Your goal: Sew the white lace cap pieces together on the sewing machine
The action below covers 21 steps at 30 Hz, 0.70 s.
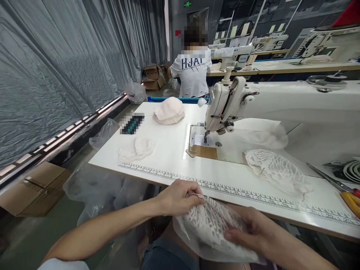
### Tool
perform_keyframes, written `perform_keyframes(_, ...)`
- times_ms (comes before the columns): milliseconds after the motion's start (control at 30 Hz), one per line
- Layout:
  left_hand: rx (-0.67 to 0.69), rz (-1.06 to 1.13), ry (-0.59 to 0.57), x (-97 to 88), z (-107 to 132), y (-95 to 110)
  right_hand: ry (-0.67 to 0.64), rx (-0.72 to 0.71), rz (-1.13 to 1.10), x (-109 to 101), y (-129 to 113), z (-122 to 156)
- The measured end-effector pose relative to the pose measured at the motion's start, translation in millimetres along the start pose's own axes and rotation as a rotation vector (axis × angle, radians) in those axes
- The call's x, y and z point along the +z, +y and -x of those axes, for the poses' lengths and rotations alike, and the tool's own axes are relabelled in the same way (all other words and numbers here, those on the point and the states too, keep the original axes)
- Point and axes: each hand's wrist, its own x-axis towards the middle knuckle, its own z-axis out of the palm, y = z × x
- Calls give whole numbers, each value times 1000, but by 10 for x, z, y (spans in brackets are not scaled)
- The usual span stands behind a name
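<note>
A piece of white lace fabric (210, 221) with a sheer layer along its lower side hangs over my lap, at the table's front edge. My left hand (182, 197) pinches its upper left corner between thumb and fingers. At its right side my right hand (247, 228) grips the fabric, thumb on the front and the other fingers mostly hidden behind. A second white lace piece (277, 168) lies on the table, right of the needle area. Beyond my hands stands a white sewing machine (225, 105), its presser foot (206, 138) over the metal plate.
Cream fabric pieces (169, 110) are stacked at the table's far side, and a small lace piece (136, 150) lies at left. Scissors with orange handles (350, 198) rest at far right. A printed ruler (225, 189) runs along the front edge. A co-worker (194, 69) sits ahead; a cardboard box (33, 189) stands left.
</note>
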Motion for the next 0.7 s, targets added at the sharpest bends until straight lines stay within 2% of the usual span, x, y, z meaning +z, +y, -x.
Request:
perform_keyframes(133,-5,8,-17,-50,-67,16,-53,9,-46,-65,-23,26)
perform_keyframes(267,-16,117,-7,-104,-91,135,99,27,-43,-69,-45,80)
perform_keyframes(367,8,231,-78,-201,-187,219,181,-30,-2,-141,-33,42)
perform_keyframes(467,59,127,-80,-318,-497,207,205,-100,73,-292,-43,-206)
perform_keyframes(600,50,-60,-61,-445,-1015,145,268,-99,212,-508,-28,-716)
perform_keyframes(700,41,-137,-89,-517,-1213,145,314,-79,283,-617,72,-985)
